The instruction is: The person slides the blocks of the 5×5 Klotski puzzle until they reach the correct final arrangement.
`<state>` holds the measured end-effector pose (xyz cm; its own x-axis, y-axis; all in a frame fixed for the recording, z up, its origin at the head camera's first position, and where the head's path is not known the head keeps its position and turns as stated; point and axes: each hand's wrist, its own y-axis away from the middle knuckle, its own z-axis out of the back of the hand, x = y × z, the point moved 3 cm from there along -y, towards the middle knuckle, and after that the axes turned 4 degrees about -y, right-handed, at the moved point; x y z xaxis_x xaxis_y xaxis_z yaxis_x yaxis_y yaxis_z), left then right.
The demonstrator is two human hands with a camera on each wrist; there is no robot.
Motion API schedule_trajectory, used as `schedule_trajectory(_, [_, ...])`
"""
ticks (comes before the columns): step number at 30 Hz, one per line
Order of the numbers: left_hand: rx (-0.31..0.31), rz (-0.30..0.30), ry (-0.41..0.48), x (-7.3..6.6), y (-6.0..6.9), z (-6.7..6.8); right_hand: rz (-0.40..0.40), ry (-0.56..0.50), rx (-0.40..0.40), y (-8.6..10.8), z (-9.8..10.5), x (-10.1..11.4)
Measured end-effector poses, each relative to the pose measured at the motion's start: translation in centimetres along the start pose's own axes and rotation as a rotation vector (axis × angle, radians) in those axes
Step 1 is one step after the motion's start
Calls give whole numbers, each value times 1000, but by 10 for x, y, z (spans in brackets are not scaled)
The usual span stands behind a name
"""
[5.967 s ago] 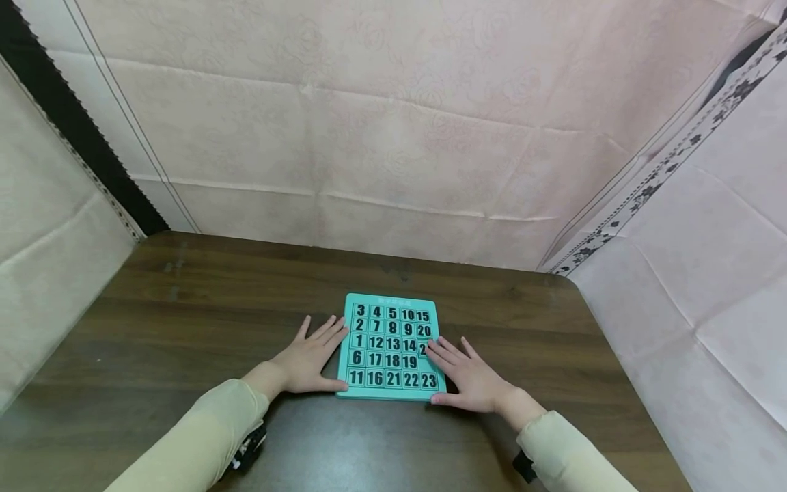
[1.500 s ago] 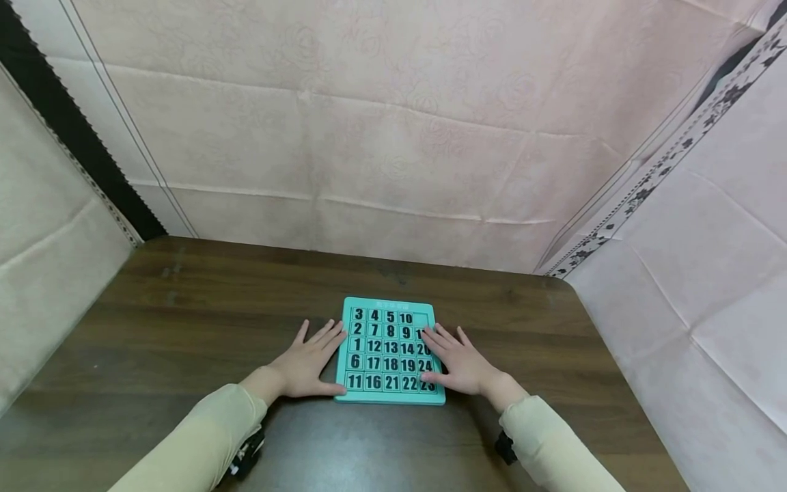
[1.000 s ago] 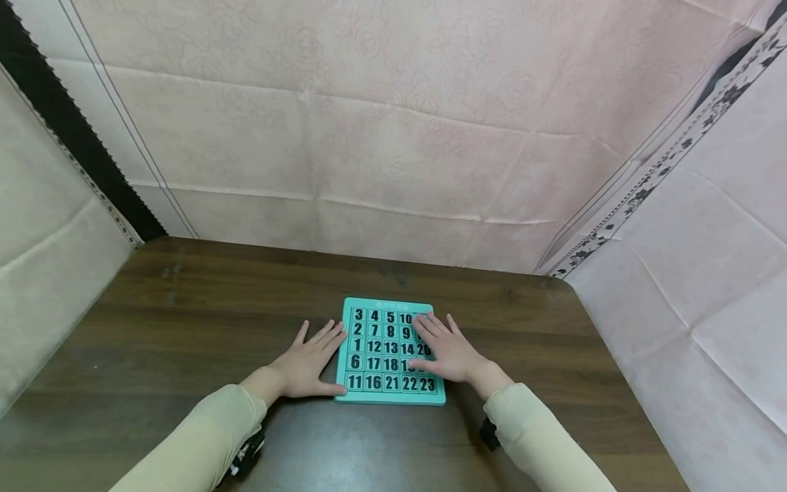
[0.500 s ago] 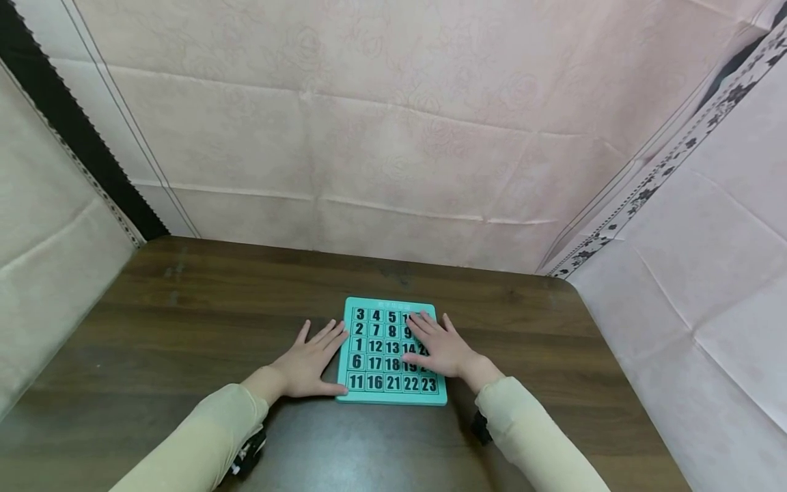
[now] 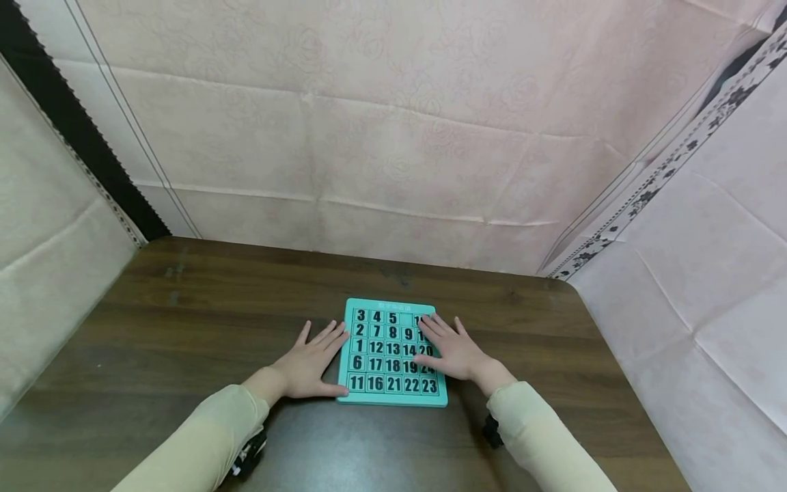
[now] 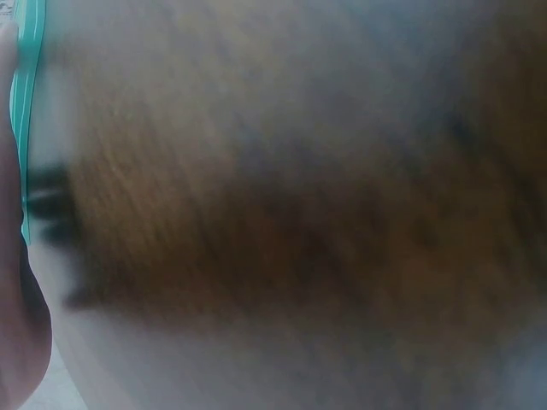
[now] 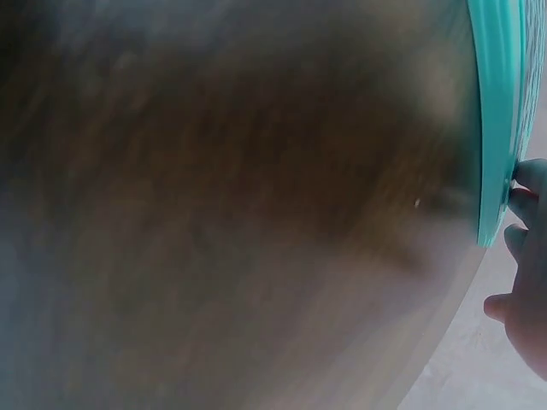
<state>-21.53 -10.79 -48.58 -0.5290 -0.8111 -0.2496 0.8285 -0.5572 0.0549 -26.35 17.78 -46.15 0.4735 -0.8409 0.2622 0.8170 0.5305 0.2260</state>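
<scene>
On the table lies a teal number slide puzzle (image 5: pixel 384 354) with black-numbered tiles. The gap in its top row is now right of the 5. My left hand (image 5: pixel 304 367) lies spread along the puzzle's left side, fingertips at the edge and thumb near the lower left corner. Reaching over the right side, my right hand (image 5: pixel 458 353) has straight fingertips on the upper right tiles and partly covers their numbers. Its thumb is over the 19 and 24 area. In the right wrist view, the puzzle's side (image 7: pixel 496 111) shows beside the fingers (image 7: pixel 527 209).
The brown wooden table (image 5: pixel 203 321) extends around the puzzle. Pale patterned cloth (image 5: pixel 393 137) hangs behind its far edge, with more cloth (image 5: pixel 707 294) at the right and left. Dark wrist devices (image 5: pixel 249 451) sit at both sleeve cuffs.
Over six seconds, right-column tiles have shifted down. Lately the 10 tile has slid right, moving the gap from the top right corner leftward. My right hand went left, then back right; my left stayed.
</scene>
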Motion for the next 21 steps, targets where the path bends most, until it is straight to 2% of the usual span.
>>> schedule_trajectory(12, [-10,-10,13,0,-1,-1,-5,-8,0,3,1,-6])
schedule_trajectory(21, [-8,-2,14,2,-1,-3,52,25,-40,-4,2,8])
